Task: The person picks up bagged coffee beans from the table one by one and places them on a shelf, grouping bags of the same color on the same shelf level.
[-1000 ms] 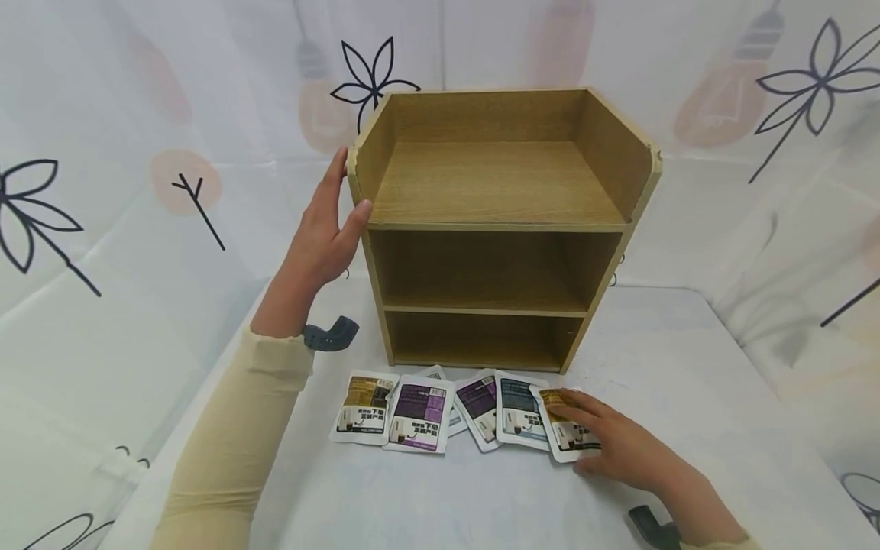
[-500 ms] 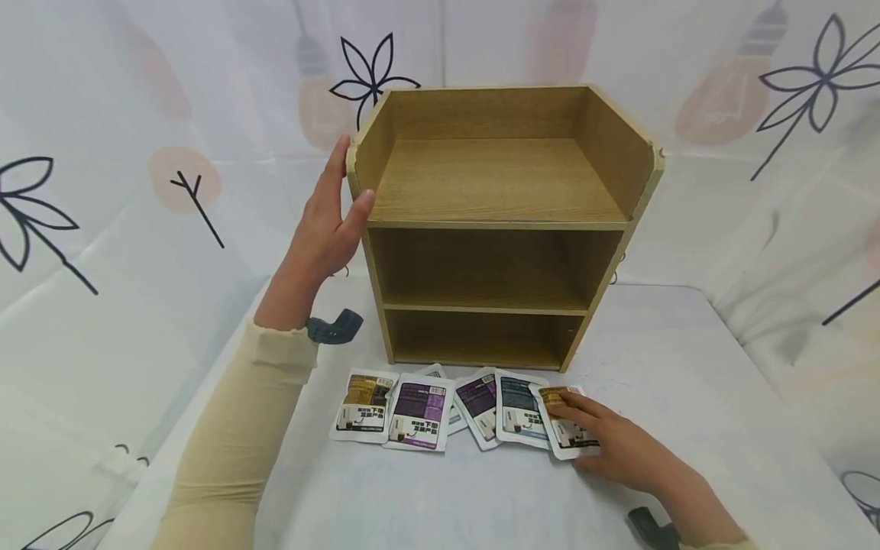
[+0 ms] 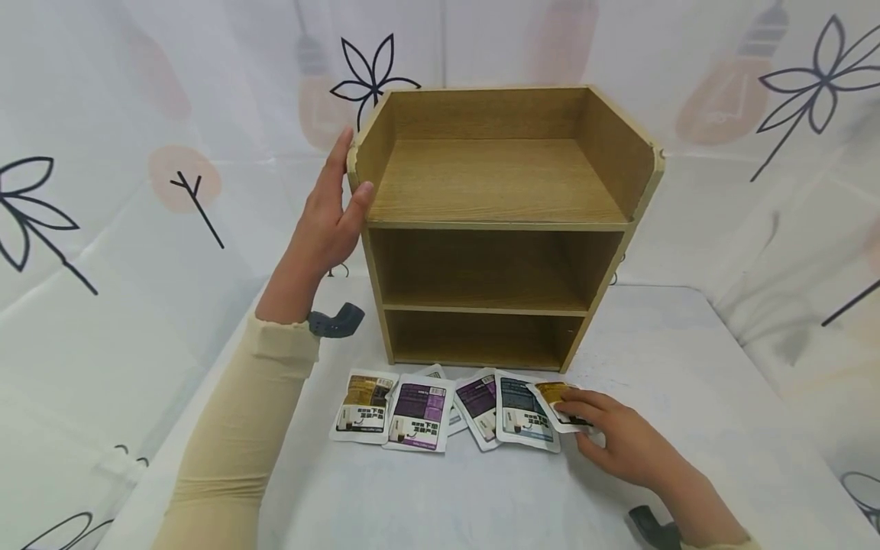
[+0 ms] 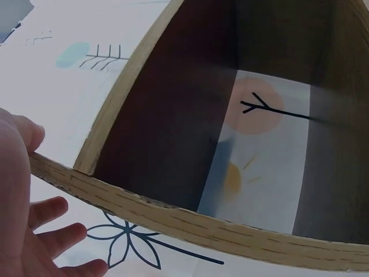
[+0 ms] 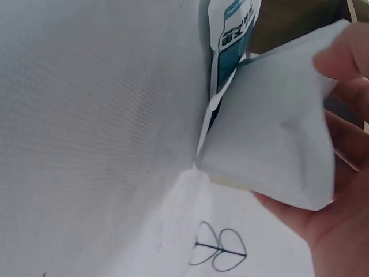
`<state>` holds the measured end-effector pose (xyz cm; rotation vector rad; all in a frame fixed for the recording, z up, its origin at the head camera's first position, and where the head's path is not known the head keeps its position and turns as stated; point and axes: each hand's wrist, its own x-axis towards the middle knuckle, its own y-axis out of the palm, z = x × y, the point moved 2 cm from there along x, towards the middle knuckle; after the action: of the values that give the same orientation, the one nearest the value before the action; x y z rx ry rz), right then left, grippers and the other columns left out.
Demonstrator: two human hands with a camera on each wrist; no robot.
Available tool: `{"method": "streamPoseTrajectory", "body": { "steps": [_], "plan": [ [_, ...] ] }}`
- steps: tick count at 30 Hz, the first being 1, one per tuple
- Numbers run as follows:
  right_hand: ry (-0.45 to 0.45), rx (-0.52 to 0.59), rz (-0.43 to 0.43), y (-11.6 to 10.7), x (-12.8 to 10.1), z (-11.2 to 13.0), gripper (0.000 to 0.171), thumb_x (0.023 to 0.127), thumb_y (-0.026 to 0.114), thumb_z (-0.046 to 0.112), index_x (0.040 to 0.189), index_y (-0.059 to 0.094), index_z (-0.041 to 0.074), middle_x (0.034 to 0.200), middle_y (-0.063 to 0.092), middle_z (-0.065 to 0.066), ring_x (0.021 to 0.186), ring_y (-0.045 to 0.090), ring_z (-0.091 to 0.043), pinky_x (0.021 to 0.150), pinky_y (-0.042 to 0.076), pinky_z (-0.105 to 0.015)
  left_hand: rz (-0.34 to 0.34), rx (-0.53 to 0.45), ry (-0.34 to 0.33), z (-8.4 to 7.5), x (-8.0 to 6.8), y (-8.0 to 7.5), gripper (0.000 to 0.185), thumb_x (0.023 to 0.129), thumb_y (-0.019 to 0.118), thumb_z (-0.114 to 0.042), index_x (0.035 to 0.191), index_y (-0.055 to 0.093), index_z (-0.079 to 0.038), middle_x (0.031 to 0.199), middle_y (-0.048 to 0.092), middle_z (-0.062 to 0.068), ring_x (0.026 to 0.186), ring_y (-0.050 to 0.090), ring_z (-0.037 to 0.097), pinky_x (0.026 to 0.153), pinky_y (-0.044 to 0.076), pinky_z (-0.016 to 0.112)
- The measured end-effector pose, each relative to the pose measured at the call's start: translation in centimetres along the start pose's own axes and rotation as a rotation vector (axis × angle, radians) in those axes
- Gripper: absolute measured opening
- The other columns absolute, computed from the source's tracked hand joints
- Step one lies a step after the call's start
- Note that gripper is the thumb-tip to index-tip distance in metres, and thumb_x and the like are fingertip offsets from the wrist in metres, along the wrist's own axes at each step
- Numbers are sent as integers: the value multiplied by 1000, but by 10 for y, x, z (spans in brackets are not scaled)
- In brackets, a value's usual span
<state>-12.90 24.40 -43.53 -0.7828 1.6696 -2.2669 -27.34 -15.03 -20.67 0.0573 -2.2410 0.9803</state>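
Note:
My left hand [image 3: 326,229] rests against the left side panel of a wooden shelf unit [image 3: 491,183]. Its thumb lies over the front edge and the fairly straight fingers run along the outside; in the left wrist view, the fingers [image 4: 60,236] appear beyond the panel edge [image 4: 190,225]. With curled fingers, my right hand [image 3: 626,443] pinches a gold-and-black labelled pouch [image 3: 552,393], tilted up from the table. Its plain white back [image 5: 271,127] shows in the right wrist view, beside a teal-labelled pouch [image 5: 233,49]. In the head view, the raised pouch overlaps that teal one [image 3: 524,409].
Left of these lie a purple pouch [image 3: 479,401], another purple pouch [image 3: 419,412] partly covering a pale pouch [image 3: 456,422], and a gold-labelled pouch [image 3: 364,405]. They lie on the white table [image 3: 385,504] just before the shelf unit. A patterned curtain [image 3: 227,99] hangs behind.
The right hand has raised the near end of the gold-labelled pouch, uncovering more of the teal one. The left hand has slid slightly upward along the side panel.

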Motion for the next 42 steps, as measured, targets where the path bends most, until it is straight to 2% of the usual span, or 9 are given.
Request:
{"method": "streamPoseTrajectory", "body": {
  "steps": [5,11,20,28,30,33,35,37,42],
  "plan": [
    [-60,-51,-118,-2,4,-1,38,75,77,11,112,70,15,116,66,-3,101,67,-23,80,57,-40,11,20,-8,-3,3,-1,64,101,39,-36,156,8,-31,162,13,-12,148,15,6,121,19,37],
    [-124,-112,-217,-8,10,-1,44,62,85,4,104,73,9,101,70,-5,88,69,-21,72,58,-36,22,20,-60,-6,3,0,60,101,39,-37,154,12,-35,160,19,-10,145,25,14,117,28,44],
    [-254,-151,-398,-17,15,-1,38,56,79,-1,93,75,7,88,72,-5,76,70,-19,63,57,-33,16,3,-57,-5,3,2,58,101,39,-36,153,14,-34,159,21,-7,142,30,17,116,31,45],
    [-253,-175,-390,-28,15,4,41,55,83,-1,94,75,8,86,72,-3,73,69,-18,62,57,-33,18,-16,-48,-4,2,3,58,101,39,-34,153,14,-32,158,24,-3,140,33,19,115,32,47],
    [-254,-170,-381,-31,14,5,36,60,81,0,95,75,8,86,72,-4,72,69,-18,62,57,-33,19,-18,-48,-4,2,3,58,101,38,-34,153,14,-32,157,24,-3,139,33,20,114,32,47],
    [-262,-159,-397,-37,15,7,15,87,65,15,94,75,7,85,71,-4,72,69,-19,61,57,-34,20,-23,-52,-5,2,4,58,101,38,-34,153,13,-33,157,24,-3,139,34,20,114,33,47],
    [-269,-141,-426,-40,16,8,36,98,45,26,93,75,6,84,71,-5,71,69,-20,61,57,-35,18,-27,-53,-5,2,4,57,101,38,-34,153,13,-34,158,24,-4,139,34,19,114,33,46],
    [-268,-130,-448,-44,18,9,54,101,30,35,92,75,6,83,71,-5,71,68,-20,61,56,-36,16,-30,-55,-5,2,4,57,101,38,-34,152,13,-35,158,24,-5,139,33,18,114,33,46],
    [-255,-121,-468,-53,20,13,52,100,32,36,91,74,6,83,71,-5,72,68,-20,62,56,-35,9,-36,-43,-4,2,4,56,101,38,-32,152,14,-34,157,25,-3,138,35,19,114,33,46]
  ]
}}
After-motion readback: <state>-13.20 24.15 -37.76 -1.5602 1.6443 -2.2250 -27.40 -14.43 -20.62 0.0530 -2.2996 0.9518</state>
